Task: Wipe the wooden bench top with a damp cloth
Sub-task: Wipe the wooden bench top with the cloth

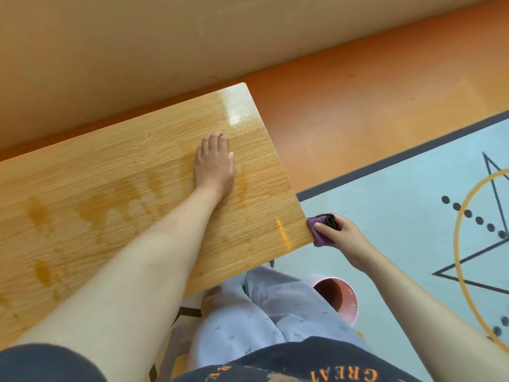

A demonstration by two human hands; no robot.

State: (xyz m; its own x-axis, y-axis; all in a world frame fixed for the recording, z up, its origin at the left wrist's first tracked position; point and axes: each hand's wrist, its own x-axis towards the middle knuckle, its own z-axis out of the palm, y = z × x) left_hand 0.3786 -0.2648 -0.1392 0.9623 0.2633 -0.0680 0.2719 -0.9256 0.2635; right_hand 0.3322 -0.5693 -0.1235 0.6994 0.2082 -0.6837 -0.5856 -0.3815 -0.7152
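Observation:
The wooden bench top [115,172] runs from the lower left to a right end near the middle of the view, with damp streaks and a wet sheen across it. My left hand [214,161] lies flat on the top near that right end, fingers together, holding nothing. My right hand [338,232] grips a folded purple cloth [321,235] and presses it against the bench's near right corner edge. A small dark object sits in the same hand above the cloth.
A pink bucket [337,297] stands on the floor by my right leg, below the bench corner. A pale blue mat [399,216] with printed lines covers the floor at right. Orange floor and a tan wall lie beyond the bench.

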